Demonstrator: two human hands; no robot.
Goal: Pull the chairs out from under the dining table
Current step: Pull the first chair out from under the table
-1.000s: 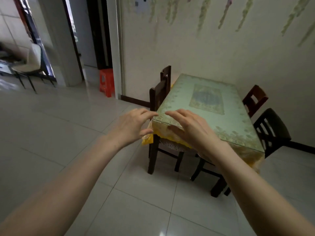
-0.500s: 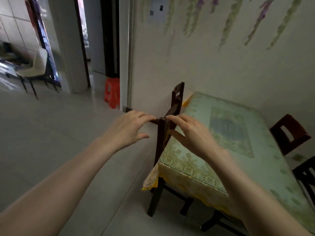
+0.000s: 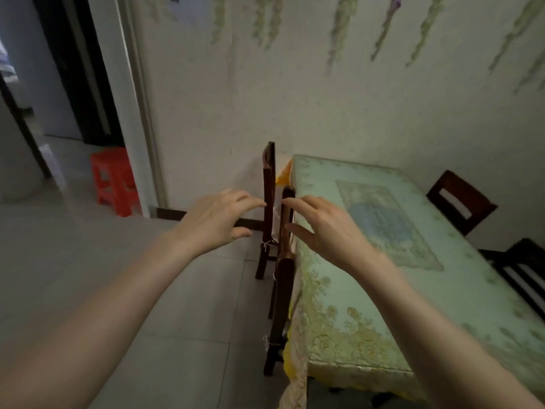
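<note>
Open grips, left hand (image 3: 218, 221) and right hand (image 3: 327, 228), beside tucked chairs (image 3: 284, 278).

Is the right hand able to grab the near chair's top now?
Probably yes. The right hand hovers open beside the near chair, fingertips at its top rail. Nothing sits between them; the table edge lies close on the other side, which may crowd the fingers.

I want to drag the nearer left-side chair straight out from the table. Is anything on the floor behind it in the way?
Nothing visible blocks it. The tiled floor left of the near chair is bare; the red stool stands well off by the doorway.
</note>
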